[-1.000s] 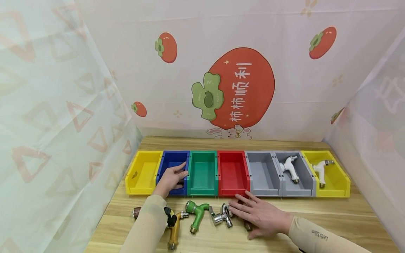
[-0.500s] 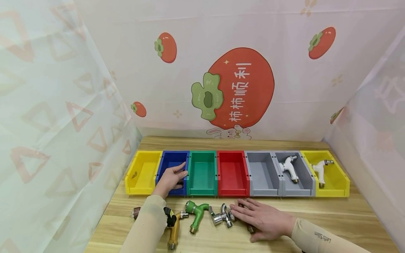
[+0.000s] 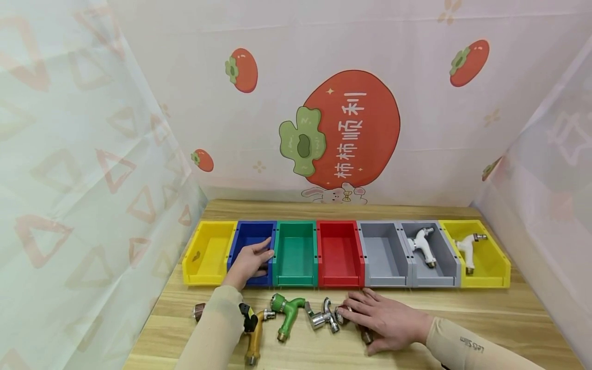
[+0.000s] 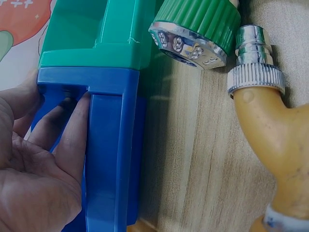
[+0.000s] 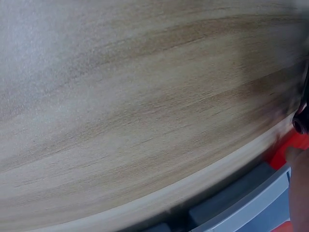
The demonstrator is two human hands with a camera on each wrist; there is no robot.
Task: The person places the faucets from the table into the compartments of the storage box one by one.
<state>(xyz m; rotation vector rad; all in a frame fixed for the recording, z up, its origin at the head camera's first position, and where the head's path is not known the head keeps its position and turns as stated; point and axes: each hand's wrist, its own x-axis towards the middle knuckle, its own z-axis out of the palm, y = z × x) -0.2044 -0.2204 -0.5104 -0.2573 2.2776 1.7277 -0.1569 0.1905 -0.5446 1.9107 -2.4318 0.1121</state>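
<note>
My left hand [image 3: 250, 263] reaches into the blue bin [image 4: 108, 159], its fairly straight fingers touching the wall beside the green bin [image 3: 296, 252]. My right hand [image 3: 390, 319] lies over a dark brown faucet [image 3: 366, 336] on the table, fingers on its far side and thumb near its threaded end; much of the faucet is hidden beneath the hand. Just left of it are a chrome faucet [image 3: 320, 319] and a green faucet [image 3: 290, 314]. A yellow-orange faucet [image 3: 254, 341] with a black handle lies beside the left sleeve.
The bin row also has a yellow bin [image 3: 205, 280] at left, a red bin [image 3: 341, 252] and a grey bin [image 3: 383, 252]. White faucets [image 3: 423, 246] lie in the two rightmost bins. A brown faucet knob [image 3: 199, 310] shows left of the sleeve.
My right hand has drawn back slightly toward the right and nearer the body, and the dark faucet under it has shifted the same way. The left hand stays on the blue bin's wall.
</note>
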